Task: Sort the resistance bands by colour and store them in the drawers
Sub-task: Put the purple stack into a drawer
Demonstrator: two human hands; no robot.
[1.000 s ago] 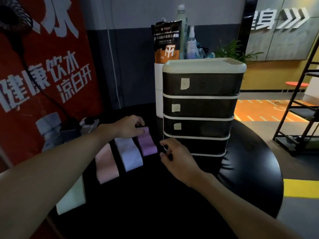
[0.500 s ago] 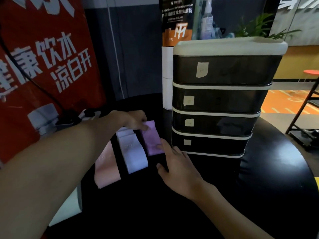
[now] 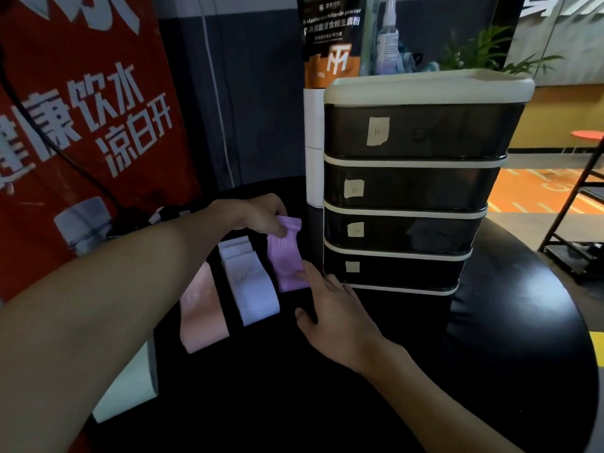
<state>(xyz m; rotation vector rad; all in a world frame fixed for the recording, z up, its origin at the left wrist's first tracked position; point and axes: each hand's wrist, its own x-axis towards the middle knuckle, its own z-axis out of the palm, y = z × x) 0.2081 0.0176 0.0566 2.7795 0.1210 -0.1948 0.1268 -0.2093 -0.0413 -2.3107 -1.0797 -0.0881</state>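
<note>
Several folded resistance bands lie in a row on the black round table point(image 3: 490, 338): pale green point(image 3: 130, 387), pink point(image 3: 201, 318), lavender-white point(image 3: 250, 286) and purple point(image 3: 286, 263). My left hand point(image 3: 258, 217) pinches the far end of the purple band and lifts it slightly. My right hand point(image 3: 330, 305) lies flat, fingers spread, with fingertips on the purple band's near end. Right of the bands stands a dark drawer unit point(image 3: 408, 191) with several shut drawers, each with a small paper label.
A red banner point(image 3: 81, 125) stands at the left with a black cable hanging over it. Behind the drawer unit are a white box point(image 3: 313, 152), a powder pouch point(image 3: 331, 37), a spray bottle point(image 3: 387, 37) and a plant. A black metal rack point(image 3: 581, 207) stands right of the table.
The camera has moved closer. My left hand has closed on the purple band's far end and raised it; my right hand slid from the drawer unit's foot onto the band's near end.
</note>
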